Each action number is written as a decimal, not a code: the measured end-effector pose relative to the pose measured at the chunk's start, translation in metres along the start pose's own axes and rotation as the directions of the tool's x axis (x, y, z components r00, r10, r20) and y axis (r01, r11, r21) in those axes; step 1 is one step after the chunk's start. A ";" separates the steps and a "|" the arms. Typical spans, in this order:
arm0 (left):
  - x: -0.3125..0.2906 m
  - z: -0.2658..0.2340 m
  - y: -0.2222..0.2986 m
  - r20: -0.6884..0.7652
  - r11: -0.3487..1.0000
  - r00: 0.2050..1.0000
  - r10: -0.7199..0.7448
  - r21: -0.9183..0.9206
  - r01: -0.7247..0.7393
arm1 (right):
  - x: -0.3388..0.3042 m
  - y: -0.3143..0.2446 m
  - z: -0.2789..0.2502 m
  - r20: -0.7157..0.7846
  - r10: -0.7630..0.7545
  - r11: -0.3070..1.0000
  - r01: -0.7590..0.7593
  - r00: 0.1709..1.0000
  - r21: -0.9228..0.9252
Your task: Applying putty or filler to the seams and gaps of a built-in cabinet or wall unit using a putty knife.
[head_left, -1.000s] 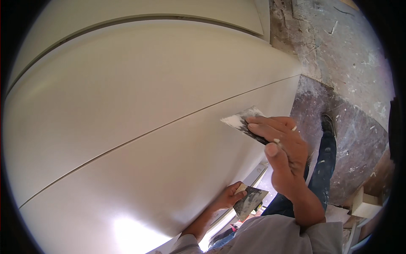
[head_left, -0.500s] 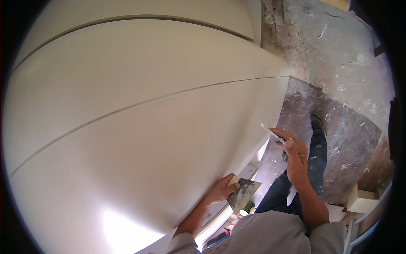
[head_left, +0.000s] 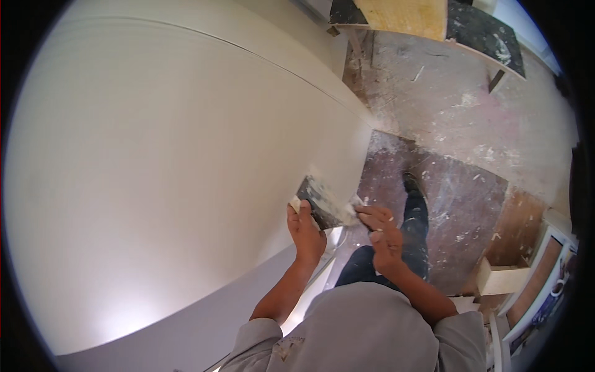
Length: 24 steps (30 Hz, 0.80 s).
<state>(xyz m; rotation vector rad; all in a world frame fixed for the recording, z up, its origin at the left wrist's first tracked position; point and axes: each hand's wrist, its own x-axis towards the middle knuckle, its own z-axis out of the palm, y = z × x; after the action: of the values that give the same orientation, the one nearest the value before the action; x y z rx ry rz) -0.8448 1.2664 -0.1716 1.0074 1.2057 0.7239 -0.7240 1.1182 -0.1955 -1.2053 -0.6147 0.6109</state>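
My left hand (head_left: 307, 234) is closed on a dark, square putty board (head_left: 317, 203), thumb on its face. Pale paste is smeared over the board, and a lighter patch shows at the corner by the thumb. In my right hand (head_left: 387, 240) is a putty knife (head_left: 356, 202), its blade at the board's right edge. Whether the blade touches the paste is hard to tell, as it is slightly blurred. Both hands are in front of my body, beside a large cream-coloured panel (head_left: 167, 142) with a thin dark seam across its upper part.
Paint-spattered floor (head_left: 458, 204) lies to the right of the panel. At the far side stands a low platform (head_left: 403, 15) with a yellow middle and dark ends. A pale wooden box (head_left: 501, 278) and a white frame (head_left: 534, 273) are at the right.
My hands have come together: the board has moved up and left, and the putty knife has moved left to the board's edge. The view has shifted, bringing the platform into sight.
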 end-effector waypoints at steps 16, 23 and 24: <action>-0.065 0.025 0.031 -0.093 0.960 0.990 0.106 -0.251 -0.126 | 0.005 -0.060 -0.030 0.187 -0.018 0.886 0.102 0.982 -0.453; -0.056 0.034 0.028 -0.229 0.964 0.967 0.109 -0.215 -0.159 | 0.033 -0.065 -0.039 0.342 0.121 0.948 -0.007 0.932 -0.317; -0.056 0.031 0.031 -0.270 0.980 0.949 0.162 -0.066 -0.186 | 0.042 -0.052 -0.046 0.361 0.041 0.926 0.100 0.932 -0.364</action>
<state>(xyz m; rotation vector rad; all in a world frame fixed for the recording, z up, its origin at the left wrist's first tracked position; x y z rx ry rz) -0.8258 1.2218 -0.1196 0.9709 1.3088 1.0700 -0.6572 1.1054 -0.1518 -1.4503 -1.1017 0.7179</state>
